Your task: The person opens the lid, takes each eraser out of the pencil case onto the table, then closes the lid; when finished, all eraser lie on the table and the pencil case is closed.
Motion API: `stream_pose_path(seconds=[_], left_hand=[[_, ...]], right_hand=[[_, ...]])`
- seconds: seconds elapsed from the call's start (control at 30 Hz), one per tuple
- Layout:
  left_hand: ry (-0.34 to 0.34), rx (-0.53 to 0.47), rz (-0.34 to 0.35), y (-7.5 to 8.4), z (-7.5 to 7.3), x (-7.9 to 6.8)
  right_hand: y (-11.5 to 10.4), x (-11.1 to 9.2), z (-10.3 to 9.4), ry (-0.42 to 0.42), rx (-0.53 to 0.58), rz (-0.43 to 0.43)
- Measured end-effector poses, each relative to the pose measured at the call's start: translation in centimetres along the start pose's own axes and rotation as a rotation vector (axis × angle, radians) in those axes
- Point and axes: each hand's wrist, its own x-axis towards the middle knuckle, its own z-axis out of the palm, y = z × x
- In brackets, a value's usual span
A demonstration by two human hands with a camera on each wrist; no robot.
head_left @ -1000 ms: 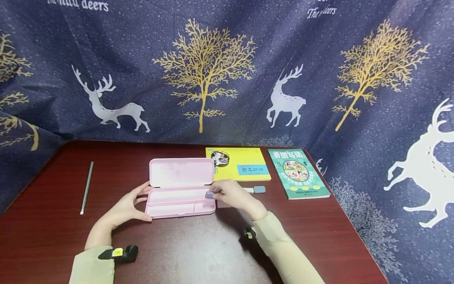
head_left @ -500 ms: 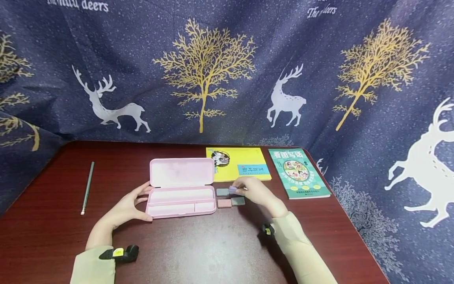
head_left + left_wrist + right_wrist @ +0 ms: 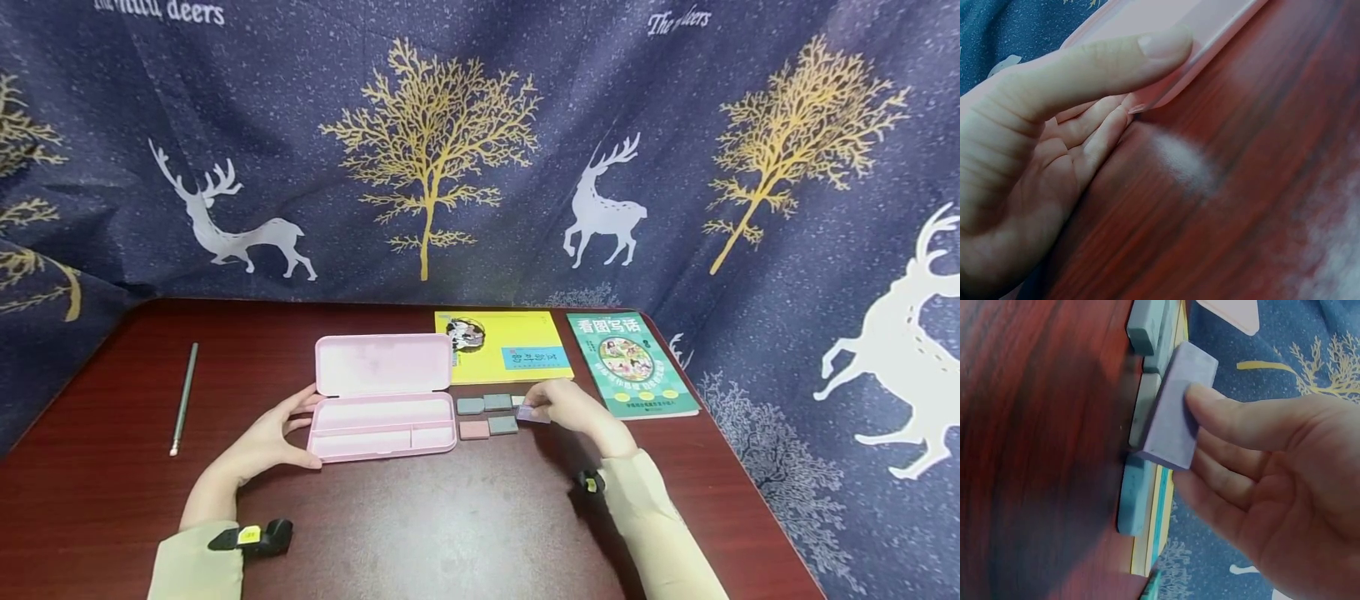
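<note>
An open pink pencil case (image 3: 367,412) lies on the table, its lid (image 3: 384,363) tipped back and its compartments bare. My left hand (image 3: 272,435) holds the case's left end, thumb at the front corner and fingers behind. In the left wrist view the thumb lies along the pink edge. My right hand (image 3: 566,408) pinches a purple eraser (image 3: 1179,406) between thumb and fingers, close over the table. Beside it are two rows of erasers: blue-grey (image 3: 471,406), grey-green (image 3: 497,402) and white (image 3: 1145,406) behind, pink (image 3: 474,430) and dark green (image 3: 503,426) in front. A blue eraser (image 3: 1133,497) shows past the white one.
A yellow book (image 3: 495,358) lies behind the erasers, with a green book (image 3: 633,367) to its right. A green pencil (image 3: 185,398) lies at the left. Behind the dark red table (image 3: 420,525) hangs a blue cloth (image 3: 480,167) with deer and trees.
My right hand has carried the purple eraser from over the case's right end to the right, past the other erasers, and lowered it. The left hand stays on the case.
</note>
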Motion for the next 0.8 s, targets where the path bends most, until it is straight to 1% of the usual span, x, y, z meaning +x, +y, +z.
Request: stream_pose_path(seconds=[0.07, 0.17, 0.3, 0.5, 0.67, 0.8], left_hand=[[0.001, 0.0, 0.001, -0.02, 0.0, -0.02], [0.002, 0.0, -0.002, 0.01, 0.0, -0.05], [0.003, 0.002, -0.006, 0.0, -0.01, -0.05], [0.001, -0.003, 0.004, -0.1, 0.01, 0.0], [0.0, -0.003, 0.006, -0.11, 0.01, -0.01], [0.0, -0.008, 0.01, -0.12, 0.01, -0.02]], right_hand=[[0.06, -0.09, -0.14, -0.017, -0.001, 0.009], [0.02, -0.16, -0.27, -0.038, -0.028, -0.001], [-0.16, -0.14, -0.15, -0.05, -0.043, 0.002], [-0.35, 0.01, 0.39, -0.062, -0.021, 0.034], [-0.41, 0.12, 0.6, -0.057, -0.02, 0.064], [-0.44, 0.24, 0.65, -0.04, -0.039, 0.066]])
